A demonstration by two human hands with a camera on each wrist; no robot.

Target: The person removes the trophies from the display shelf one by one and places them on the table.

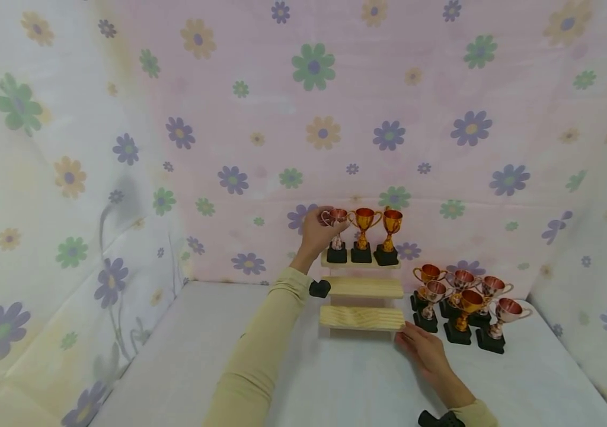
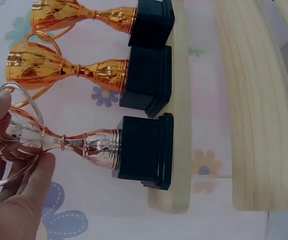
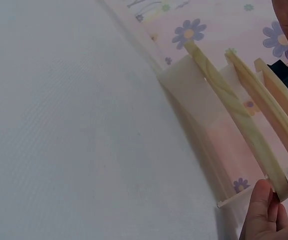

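At the left end of the top shelf, a rose-silver trophy cup (image 1: 337,243) stands upright on its black base. My left hand (image 1: 316,234) holds it by the cup, thumb and fingers around the bowl and handles in the left wrist view. Two gold trophies, a middle one (image 1: 364,219) and a right one (image 1: 392,223), stand beside it on that shelf. The stepped wooden display stand (image 1: 362,318) has three pale planks on clear supports. My right hand (image 1: 429,354) pinches the right end of its lowest plank (image 3: 238,117) between thumb and fingers.
Several more trophies, gold and rose-silver, stand grouped right of the stand, among them a front gold one (image 1: 462,320) and a rightmost rose-silver one (image 1: 498,326). A white cloth (image 1: 218,356) covers the table. Flower-print fabric (image 1: 261,107) hangs behind and at both sides.
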